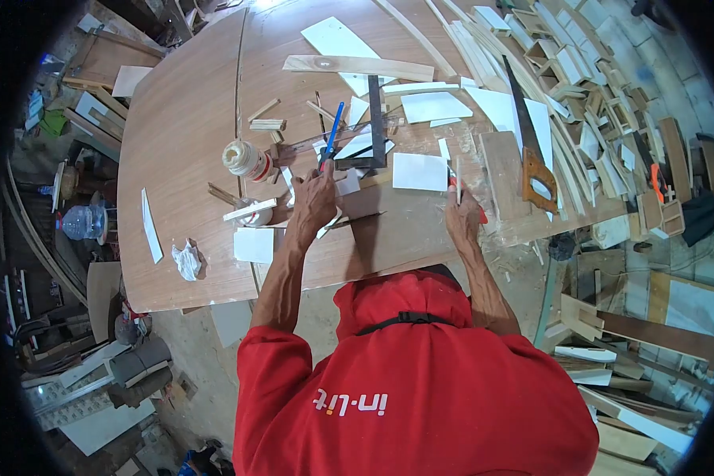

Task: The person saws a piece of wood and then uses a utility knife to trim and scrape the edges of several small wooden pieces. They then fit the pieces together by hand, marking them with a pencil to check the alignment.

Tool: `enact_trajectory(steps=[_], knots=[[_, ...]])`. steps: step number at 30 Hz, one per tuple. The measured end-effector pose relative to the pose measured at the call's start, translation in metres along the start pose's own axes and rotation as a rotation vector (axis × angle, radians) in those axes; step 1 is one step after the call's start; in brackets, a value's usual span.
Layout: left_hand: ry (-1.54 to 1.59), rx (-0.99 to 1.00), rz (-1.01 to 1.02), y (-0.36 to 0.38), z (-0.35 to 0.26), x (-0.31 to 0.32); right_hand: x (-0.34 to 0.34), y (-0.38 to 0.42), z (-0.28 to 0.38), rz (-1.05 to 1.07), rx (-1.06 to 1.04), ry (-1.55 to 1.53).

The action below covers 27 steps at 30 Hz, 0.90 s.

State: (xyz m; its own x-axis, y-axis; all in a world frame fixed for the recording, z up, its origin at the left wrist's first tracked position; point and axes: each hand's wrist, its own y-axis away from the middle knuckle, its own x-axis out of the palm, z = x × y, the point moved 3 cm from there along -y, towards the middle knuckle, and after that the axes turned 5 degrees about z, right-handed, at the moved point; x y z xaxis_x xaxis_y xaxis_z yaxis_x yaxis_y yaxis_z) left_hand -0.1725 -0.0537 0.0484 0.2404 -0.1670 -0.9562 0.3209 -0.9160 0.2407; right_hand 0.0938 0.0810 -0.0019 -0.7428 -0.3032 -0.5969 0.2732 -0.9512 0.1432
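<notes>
My left hand [313,198] grips a blue pen [333,127] that points away from me, its lower end beside a black try square [378,127] lying on the brown board [182,135]. My right hand [462,213] is closed on a small red-handled tool [481,214], apparently a cutter. It rests just right of a white square panel piece [419,171]. Small white offcuts lie between my hands.
A handsaw [531,151] lies to the right. A spool of cord [243,159], wood strips, white offcuts and a crumpled rag [187,260] litter the board. Stacked wooden parts fill the far right; scrap and a water bottle [81,222] lie on the floor at left.
</notes>
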Motion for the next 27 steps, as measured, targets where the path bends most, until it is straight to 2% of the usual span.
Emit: enact_trajectory(steps=[1, 2, 4, 5, 7, 10, 11, 13, 15, 16, 18, 20, 24, 25, 27], knots=[[0.019, 0.016, -0.076, 0.006, -0.006, -0.007, 0.002, 0.002, 0.003, 0.098, -0.005, -0.006], [0.018, 0.018, -0.072, 0.01, -0.015, -0.011, 0.005, 0.004, 0.006, 0.097, 0.0, -0.007], [0.003, 0.056, -0.133, 0.014, -0.039, -0.016, 0.021, 0.014, 0.035, 0.397, 0.049, -0.284], [0.034, 0.104, -0.15, 0.016, -0.05, -0.014, 0.026, 0.017, 0.042, 0.391, 0.051, -0.282], [0.049, 0.152, -0.174, 0.023, -0.069, -0.015, 0.033, 0.022, 0.057, 0.419, -0.127, -0.287], [0.167, 0.16, -0.149, 0.035, -0.083, -0.025, 0.04, 0.018, 0.049, 0.389, -0.116, -0.363], [0.255, 0.164, -0.249, 0.042, -0.083, -0.033, 0.036, 0.018, 0.04, 0.434, 0.009, -0.468], [0.534, 0.2, -0.381, 0.051, -0.07, -0.03, 0.024, 0.019, 0.039, 0.41, 0.083, -0.537], [0.576, 0.225, -0.345, 0.057, -0.059, -0.023, 0.017, 0.019, 0.036, 0.398, 0.23, -0.706], [0.617, 0.244, -0.311, 0.059, -0.058, -0.019, 0.014, 0.021, 0.037, 0.391, 0.236, -0.704], [0.565, 0.259, -0.291, 0.062, -0.061, -0.015, 0.009, 0.024, 0.041, 0.365, 0.24, -0.705], [0.335, 0.349, -0.164, 0.064, -0.074, -0.011, 0.01, 0.024, 0.039, 0.373, 0.247, -0.677], [0.303, 0.391, -0.31, 0.053, -0.077, 0.005, 0.007, 0.026, 0.039, 0.431, 0.235, -0.611], [0.304, 0.414, -0.437, 0.052, -0.079, 0.004, 0.006, 0.025, 0.038, 0.426, 0.237, -0.611], [0.414, 0.344, -0.382, 0.052, -0.082, 0.011, 0.004, 0.023, 0.039, 0.336, 0.149, -0.514]])
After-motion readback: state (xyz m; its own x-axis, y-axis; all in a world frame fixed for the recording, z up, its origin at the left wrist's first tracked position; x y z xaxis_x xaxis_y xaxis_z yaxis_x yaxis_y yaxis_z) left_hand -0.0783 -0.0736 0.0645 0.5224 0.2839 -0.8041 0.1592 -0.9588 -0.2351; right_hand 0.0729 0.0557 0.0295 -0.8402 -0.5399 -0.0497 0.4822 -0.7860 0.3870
